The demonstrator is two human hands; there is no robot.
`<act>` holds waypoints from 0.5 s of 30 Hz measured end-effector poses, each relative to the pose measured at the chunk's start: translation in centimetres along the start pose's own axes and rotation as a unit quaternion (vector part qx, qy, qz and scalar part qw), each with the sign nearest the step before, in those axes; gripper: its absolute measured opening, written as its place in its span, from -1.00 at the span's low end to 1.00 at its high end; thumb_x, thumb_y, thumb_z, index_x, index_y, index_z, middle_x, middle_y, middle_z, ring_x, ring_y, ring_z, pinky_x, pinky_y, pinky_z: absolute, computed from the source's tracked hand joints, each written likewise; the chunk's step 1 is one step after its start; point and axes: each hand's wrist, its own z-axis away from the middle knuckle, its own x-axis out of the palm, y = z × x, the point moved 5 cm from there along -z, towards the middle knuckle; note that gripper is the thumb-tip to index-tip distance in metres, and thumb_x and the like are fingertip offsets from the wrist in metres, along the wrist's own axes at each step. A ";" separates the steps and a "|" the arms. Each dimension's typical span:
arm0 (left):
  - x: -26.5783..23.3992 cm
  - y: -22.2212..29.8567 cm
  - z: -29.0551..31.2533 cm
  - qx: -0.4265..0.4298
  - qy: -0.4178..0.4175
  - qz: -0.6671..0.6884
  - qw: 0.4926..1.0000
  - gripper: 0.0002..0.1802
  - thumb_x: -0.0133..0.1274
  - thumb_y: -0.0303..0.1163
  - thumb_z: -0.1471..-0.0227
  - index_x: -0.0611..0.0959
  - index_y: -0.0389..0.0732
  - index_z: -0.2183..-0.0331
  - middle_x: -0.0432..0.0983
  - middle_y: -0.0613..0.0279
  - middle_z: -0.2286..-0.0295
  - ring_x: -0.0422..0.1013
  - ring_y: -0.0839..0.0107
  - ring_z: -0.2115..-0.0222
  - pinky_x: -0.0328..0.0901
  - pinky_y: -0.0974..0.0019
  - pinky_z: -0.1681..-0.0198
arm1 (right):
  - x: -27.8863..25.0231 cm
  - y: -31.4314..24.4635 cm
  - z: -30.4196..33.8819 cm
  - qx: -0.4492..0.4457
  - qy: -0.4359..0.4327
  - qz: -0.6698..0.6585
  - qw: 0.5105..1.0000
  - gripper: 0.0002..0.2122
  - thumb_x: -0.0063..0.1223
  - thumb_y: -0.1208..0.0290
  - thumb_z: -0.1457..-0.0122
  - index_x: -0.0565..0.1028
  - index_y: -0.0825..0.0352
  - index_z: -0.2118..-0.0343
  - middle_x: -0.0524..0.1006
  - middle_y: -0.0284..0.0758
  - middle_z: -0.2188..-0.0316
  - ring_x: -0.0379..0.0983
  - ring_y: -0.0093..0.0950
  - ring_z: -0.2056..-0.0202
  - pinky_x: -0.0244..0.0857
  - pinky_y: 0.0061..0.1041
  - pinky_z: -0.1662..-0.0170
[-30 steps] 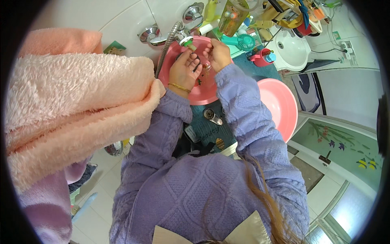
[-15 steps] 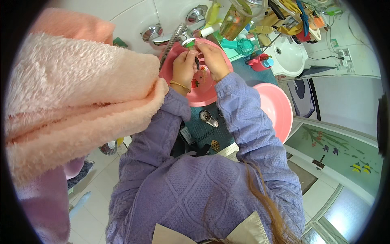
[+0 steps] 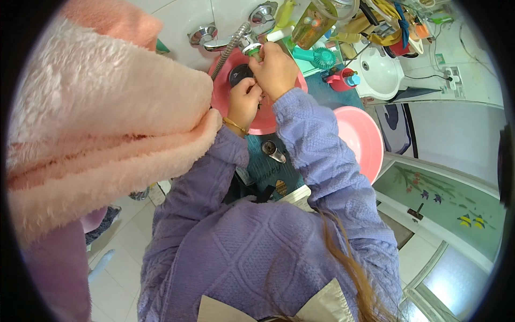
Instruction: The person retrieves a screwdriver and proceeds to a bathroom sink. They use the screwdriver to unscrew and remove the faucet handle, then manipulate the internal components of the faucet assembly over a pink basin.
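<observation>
My left hand (image 3: 243,105), a gold-coloured bangle at its wrist, is over the pink basin (image 3: 289,110) with thumb and fingers pinched together. A dark round, lid-like piece (image 3: 240,73) sits tilted against those fingers, seemingly held by its edge. Just to its right, my right hand (image 3: 277,71) has its fingers curled beside the green nozzle (image 3: 255,54) under the tap. What lies inside those fingers is hidden. Both hands cover much of the basin's inside.
Metal taps (image 3: 203,35) and a shower hose (image 3: 230,51) border the basin. A second pink basin (image 3: 370,142) stands at right, below a red mug (image 3: 340,80) and white sink (image 3: 383,72). Fluffy peach cloth (image 3: 118,102) hangs at left. A small metal-topped item (image 3: 272,151) lies nearby.
My hands have drawn apart. The left moved slightly down, bringing the dark round piece into fuller view; the right turned and shifted up toward the tap nozzle.
</observation>
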 end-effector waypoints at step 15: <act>-1.9 0.4 5.3 -0.028 0.006 0.087 0.996 -0.84 -0.02 -0.41 -0.05 0.55 -0.26 0.31 0.42 0.42 0.53 0.29 0.68 0.52 0.21 0.59 0.42 | 3.3 2.0 1.9 0.277 -0.158 -0.448 0.835 -0.73 0.04 0.19 -0.08 0.39 0.33 0.42 0.50 -0.37 0.55 0.37 -0.61 0.62 0.23 -0.61 0.57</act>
